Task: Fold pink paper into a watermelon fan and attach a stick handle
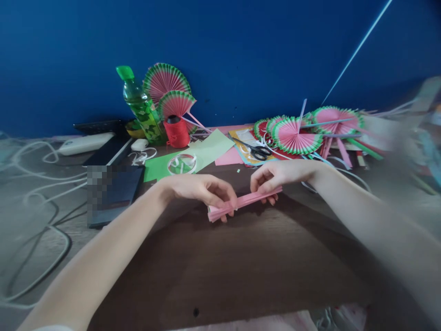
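A narrow strip of pleated pink paper (248,198) spans between my two hands, just above the brown desk. My left hand (215,193) pinches its left end, where the stacked folds show and a bit of green edges the paper. Around the right end, the fingers and thumb of my right hand (268,180) are closed. Beyond my hands lie green paper sheets (213,146) with a roll of tape (182,163) on them. Black-handled scissors (258,151) rest to the right of the sheets.
Finished pink-and-green paper fans (296,135) are piled at the back right, and more fans (167,82) lean on the blue wall. A green bottle (139,108) and a red thread spool (177,133) stand at the back left. A dark tablet-like device (119,195) and white cables (44,195) lie left.
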Available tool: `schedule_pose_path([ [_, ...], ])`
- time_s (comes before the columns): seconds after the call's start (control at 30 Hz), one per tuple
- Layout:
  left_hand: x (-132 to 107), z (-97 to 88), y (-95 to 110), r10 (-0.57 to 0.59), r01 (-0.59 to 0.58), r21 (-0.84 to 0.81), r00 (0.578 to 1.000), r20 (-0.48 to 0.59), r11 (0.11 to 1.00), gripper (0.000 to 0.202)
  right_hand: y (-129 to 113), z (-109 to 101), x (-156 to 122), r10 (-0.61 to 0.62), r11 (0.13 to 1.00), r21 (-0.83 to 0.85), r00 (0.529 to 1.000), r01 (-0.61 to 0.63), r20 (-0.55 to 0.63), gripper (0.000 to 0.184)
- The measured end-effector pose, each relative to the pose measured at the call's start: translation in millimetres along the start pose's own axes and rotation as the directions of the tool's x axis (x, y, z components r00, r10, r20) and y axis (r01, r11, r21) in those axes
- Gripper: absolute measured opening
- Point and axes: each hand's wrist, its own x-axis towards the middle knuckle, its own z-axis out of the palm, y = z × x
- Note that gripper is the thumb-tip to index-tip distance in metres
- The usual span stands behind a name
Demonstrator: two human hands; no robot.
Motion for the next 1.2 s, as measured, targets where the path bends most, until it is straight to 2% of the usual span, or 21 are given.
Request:
schedule_pose_path([
  [0.17,-0.9,-2.5,-1.5,-0.022,0.028,-0.1,0.998,0.059,0.995,0.037,3.9,-1.0,0.5,0.015,0.999,0.045,0.998,-0.018,0.06,0.033],
  [0.33,2.1,-5.9,-8.7,-0.022,0.033,-0.133,0.996,0.087,0.991,0.034,7.2,-2.1,1.8,0.054,0.996,0.064,0.986,-0.065,0.159,0.036],
  [0.53,5.8,-1.1,-12.3,-0.013,0.028,-0.146,0.995,0.102,0.989,0.034,9.6,0.5,8.4,0.03,0.995,0.087,0.99,-0.042,0.136,0.031],
  [0.67,7.4,4.9,-8.9,0.005,0.019,-0.168,0.99,0.142,0.986,0.061,11.6,3.9,13.2,-0.006,0.995,0.096,0.991,-0.007,0.134,0.028],
  [0.7,7.9,5.9,-8.1,0.012,0.014,-0.169,0.988,0.155,0.985,0.065,11.7,4.7,13.9,-0.017,0.995,0.097,0.991,0.005,0.129,0.027],
  [0.77,9.0,7.0,-7.6,0.02,0.009,-0.169,0.985,0.17,0.986,0.06,11.2,6.2,14.5,-0.031,0.995,0.102,0.992,0.019,0.121,0.025],
  [0.87,11.8,7.9,-9.8,0.025,0.001,-0.196,0.991,0.131,0.981,0.045,10.2,6.7,14.1,-0.038,0.994,0.106,0.995,0.028,0.095,0.025],
  [0.97,16.2,9.0,-14.0,0.035,-0.026,-0.201,0.998,0.042,0.979,0.037,10.7,5.3,13.4,-0.038,0.996,0.087,0.998,0.033,0.055,0.027],
  [1.1,20.7,9.2,-18.2,0.061,-0.066,-0.107,0.997,-0.046,0.992,0.032,12.1,2.9,13.2,-0.026,0.999,0.039,1.0,0.026,0.003,0.029],
  [1.2,19.0,6.5,-16.8,0.072,-0.073,-0.004,0.989,-0.129,0.997,0.031,12.0,2.1,13.9,-0.03,0.999,-0.021,0.995,0.028,-0.092,0.028],
])
